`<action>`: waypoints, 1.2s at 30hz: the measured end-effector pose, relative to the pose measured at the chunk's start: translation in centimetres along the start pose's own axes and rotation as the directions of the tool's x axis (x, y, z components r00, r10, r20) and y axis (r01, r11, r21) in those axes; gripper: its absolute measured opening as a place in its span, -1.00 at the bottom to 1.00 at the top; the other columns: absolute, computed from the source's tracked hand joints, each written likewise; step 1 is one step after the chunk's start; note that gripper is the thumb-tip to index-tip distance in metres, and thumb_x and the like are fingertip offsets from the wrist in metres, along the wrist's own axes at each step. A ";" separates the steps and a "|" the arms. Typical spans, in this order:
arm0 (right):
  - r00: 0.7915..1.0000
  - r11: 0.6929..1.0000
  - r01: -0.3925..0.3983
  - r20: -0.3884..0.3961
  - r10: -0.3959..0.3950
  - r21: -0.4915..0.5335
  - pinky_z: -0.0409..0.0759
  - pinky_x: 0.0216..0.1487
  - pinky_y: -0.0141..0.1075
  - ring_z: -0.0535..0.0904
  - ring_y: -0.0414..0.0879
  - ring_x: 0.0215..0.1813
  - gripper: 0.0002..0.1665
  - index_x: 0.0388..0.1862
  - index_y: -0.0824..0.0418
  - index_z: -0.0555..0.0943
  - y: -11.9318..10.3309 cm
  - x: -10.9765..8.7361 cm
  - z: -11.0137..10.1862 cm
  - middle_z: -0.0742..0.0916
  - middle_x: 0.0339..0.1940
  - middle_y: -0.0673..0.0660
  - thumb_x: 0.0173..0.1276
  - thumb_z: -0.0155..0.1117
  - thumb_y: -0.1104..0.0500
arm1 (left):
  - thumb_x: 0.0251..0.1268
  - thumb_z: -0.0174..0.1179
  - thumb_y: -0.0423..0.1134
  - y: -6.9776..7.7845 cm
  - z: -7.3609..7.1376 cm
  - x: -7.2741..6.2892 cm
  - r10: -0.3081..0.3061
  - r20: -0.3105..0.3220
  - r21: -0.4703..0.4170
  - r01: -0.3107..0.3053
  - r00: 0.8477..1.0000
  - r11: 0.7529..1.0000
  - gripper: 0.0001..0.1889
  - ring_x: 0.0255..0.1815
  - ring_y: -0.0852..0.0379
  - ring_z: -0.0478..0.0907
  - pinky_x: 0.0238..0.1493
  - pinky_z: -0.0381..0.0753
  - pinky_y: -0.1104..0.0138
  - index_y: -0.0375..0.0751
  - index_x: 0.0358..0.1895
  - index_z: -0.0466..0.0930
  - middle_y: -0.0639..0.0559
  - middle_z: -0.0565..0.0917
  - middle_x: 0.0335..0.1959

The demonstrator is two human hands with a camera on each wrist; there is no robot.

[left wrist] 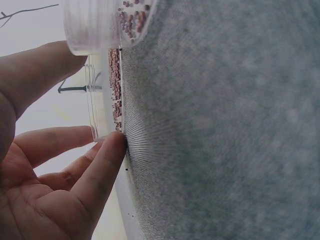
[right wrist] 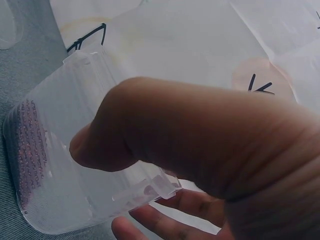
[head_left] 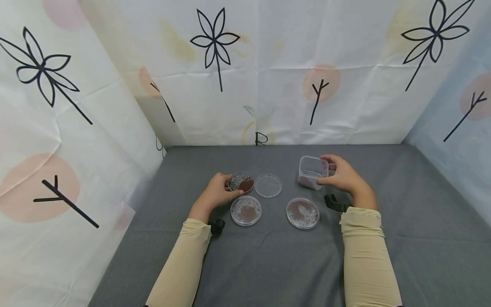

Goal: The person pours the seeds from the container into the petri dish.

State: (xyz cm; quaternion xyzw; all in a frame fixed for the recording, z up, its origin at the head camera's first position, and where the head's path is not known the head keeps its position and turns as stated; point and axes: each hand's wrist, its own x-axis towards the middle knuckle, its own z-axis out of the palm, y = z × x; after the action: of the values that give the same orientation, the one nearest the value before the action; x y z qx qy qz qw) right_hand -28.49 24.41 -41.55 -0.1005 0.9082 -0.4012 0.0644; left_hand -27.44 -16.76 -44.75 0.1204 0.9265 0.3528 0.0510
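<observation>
My left hand (head_left: 218, 192) holds an uncovered petri dish (head_left: 241, 182) by its rim, thumb on the near side and fingers on the far side. Small reddish-brown grains (left wrist: 115, 85) lie along the dish's bottom, heaped toward one side in the head view. To the right, my right hand (head_left: 345, 178) grips a clear square plastic tub (head_left: 308, 171) by its right side. More such grains (right wrist: 31, 150) sit low in the tub, which looks slightly tilted. Between them a clear round lid or empty dish half (head_left: 268, 186) lies on the cloth.
Nearer to me stand two more petri dishes with grains, one at left (head_left: 246, 210) and one at right (head_left: 302, 213). Grey cloth (head_left: 276, 268) covers the table. Patterned white fabric (head_left: 284, 106) hangs behind and on both sides.
</observation>
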 end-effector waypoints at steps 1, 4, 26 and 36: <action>1.000 1.000 0.002 0.002 -0.002 0.003 0.46 0.36 0.37 0.24 0.54 0.57 0.10 0.69 0.38 0.16 0.0 0.0 0.0 0.31 0.58 0.56 0.32 0.55 0.17 | 0.39 0.47 -0.12 -0.1 0.0 0.0 0.001 0.001 0.000 -0.001 1.000 1.000 -0.23 -0.09 -0.04 0.42 -0.06 0.47 0.07 -0.47 0.52 0.41 -0.33 0.58 0.10; 1.000 1.000 0.005 0.010 -0.005 0.010 0.47 0.35 0.36 0.24 0.55 0.57 0.11 0.70 0.38 0.14 0.0 0.0 -0.1 0.31 0.58 0.57 0.33 0.54 0.18 | 0.39 0.47 -0.11 -0.1 0.0 0.0 -0.005 -0.001 0.000 0.005 1.000 1.000 -0.23 -0.06 -0.04 0.45 -0.02 0.52 0.06 -0.46 0.52 0.41 -0.34 0.58 0.13; 0.996 0.986 0.068 -0.040 -0.075 -0.155 0.28 0.44 0.46 0.16 0.51 0.59 0.14 0.72 0.33 0.14 -2.3 0.7 0.6 0.21 0.62 0.52 0.33 0.53 0.07 | 0.39 0.47 -0.09 -0.4 0.2 0.2 0.005 -0.011 0.012 -0.005 1.000 1.000 -0.22 0.01 -0.10 0.55 0.10 0.62 -0.03 -0.46 0.52 0.41 -0.34 0.58 0.10; 0.985 0.993 0.112 -0.127 -0.117 -0.045 0.45 0.47 0.27 0.36 0.49 0.52 -0.12 0.59 0.38 0.35 -3.7 1.4 2.0 0.25 0.58 0.46 0.41 0.49 0.13 | 0.39 0.47 -0.10 -0.4 0.2 0.1 0.006 -0.019 0.013 -0.006 1.000 1.000 -0.22 0.07 -0.15 0.58 0.13 0.63 -0.06 -0.46 0.52 0.41 -0.35 0.57 0.12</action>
State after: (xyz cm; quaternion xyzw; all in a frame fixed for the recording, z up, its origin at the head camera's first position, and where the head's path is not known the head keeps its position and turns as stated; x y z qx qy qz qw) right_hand -29.00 20.24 -40.23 -0.1277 0.9105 -0.3929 -0.0196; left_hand -27.57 -16.91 -45.20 0.1203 0.9288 0.3480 0.0405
